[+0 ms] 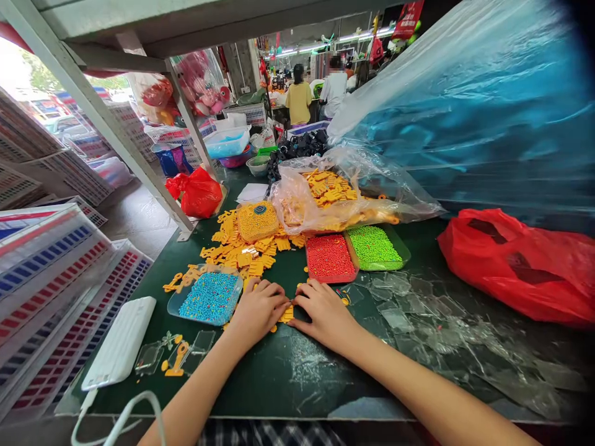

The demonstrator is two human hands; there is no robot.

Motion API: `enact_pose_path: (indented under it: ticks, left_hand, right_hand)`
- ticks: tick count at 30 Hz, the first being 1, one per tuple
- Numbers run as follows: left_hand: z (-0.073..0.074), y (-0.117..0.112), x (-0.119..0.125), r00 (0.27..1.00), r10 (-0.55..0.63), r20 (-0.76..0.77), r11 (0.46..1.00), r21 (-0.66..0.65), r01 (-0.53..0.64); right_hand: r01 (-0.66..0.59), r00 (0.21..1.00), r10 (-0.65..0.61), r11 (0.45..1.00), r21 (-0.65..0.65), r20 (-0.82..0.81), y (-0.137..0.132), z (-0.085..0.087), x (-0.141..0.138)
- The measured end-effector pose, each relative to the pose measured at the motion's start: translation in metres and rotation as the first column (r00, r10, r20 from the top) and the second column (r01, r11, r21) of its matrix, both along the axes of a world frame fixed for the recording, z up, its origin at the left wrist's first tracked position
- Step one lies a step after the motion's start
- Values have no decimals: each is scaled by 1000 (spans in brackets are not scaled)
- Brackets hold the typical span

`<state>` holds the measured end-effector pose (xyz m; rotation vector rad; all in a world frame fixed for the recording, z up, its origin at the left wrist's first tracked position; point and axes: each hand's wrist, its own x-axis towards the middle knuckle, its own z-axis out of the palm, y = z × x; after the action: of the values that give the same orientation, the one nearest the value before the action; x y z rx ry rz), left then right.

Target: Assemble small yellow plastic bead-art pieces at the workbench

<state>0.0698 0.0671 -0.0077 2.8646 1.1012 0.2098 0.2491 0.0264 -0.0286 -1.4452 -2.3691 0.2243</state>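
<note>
Both hands meet low over the green tabletop [260, 378], with a small yellow-orange plastic piece [287, 314] between them. My left hand [261, 308] has its fingers curled, and its fingertips and thumb are at the piece's left side. From the right, the thumb and bent fingers of my right hand [323, 311] close on the same piece. A tub of blue beads [210, 297] stands just left of my left hand. Beyond my right hand are tubs of red beads [330, 257] and green beads [374, 248]. Loose yellow pieces [253, 263] lie heaped beyond, around a tub of yellow beads [258, 221].
A plastic bag of yellow pieces [328, 192] lies at the back. Thin clear plastic squares [409, 303] are scattered at right, near a red bag [515, 266]. A white power bank [119, 342] with a cable lies at left. A metal post [125, 130] rises at the left edge.
</note>
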Motion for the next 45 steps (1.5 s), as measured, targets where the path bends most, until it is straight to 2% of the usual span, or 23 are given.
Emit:
enact_pose_path:
  ticks: [5,9,11,13,16,18,22,28,32,36,39,41,43,45]
  left_hand:
    - [-6,-2,-5,996,-90,-27,988,122,93]
    - [2,4,-10,992,-123,-20,975,184,124]
    - [15,21,-13,998,-61,13,980,192,57]
    - [31,49,-16,997,74,32,977,199,-79]
    - [55,101,-15,950,311,21,928,209,-308]
    - [65,133,-9,920,390,-32,903,211,-375]
    - [70,173,12,905,402,-139,907,199,-372]
    - [64,189,34,852,442,-282,896,182,-405]
    - [65,191,36,828,469,-306,882,198,-427]
    - [78,179,32,814,521,-256,850,247,-465]
    - [86,145,26,877,466,-118,861,289,-418]
    - [85,113,20,945,324,40,894,314,-320]
    - [77,80,13,966,209,152,928,281,-245]
    - [63,52,8,967,139,215,962,203,-183]
  right_hand:
    - [5,1000,-5,1000,30,-3,0,-1,-1]
    - [21,1000,-22,999,43,7,1,-4,-1]
    - [34,999,-35,997,72,16,2,-5,-2]
    - [60,998,-63,992,112,30,3,-7,-3]
    - [100,991,-113,982,163,74,5,-10,-6]
    - [114,986,-134,976,185,101,6,-12,-8]
    - [116,983,-143,969,217,116,6,-12,-7]
    - [76,989,-100,975,209,107,5,-3,0]
    - [65,992,-86,978,200,96,4,2,3]
    - [47,995,-66,975,216,80,3,4,3]
    - [57,998,-60,970,236,5,4,8,6]
    - [86,993,-63,968,234,-103,7,14,12]
    - [138,965,-85,969,204,-247,11,25,23]
    - [215,907,-136,963,162,-398,16,37,37]
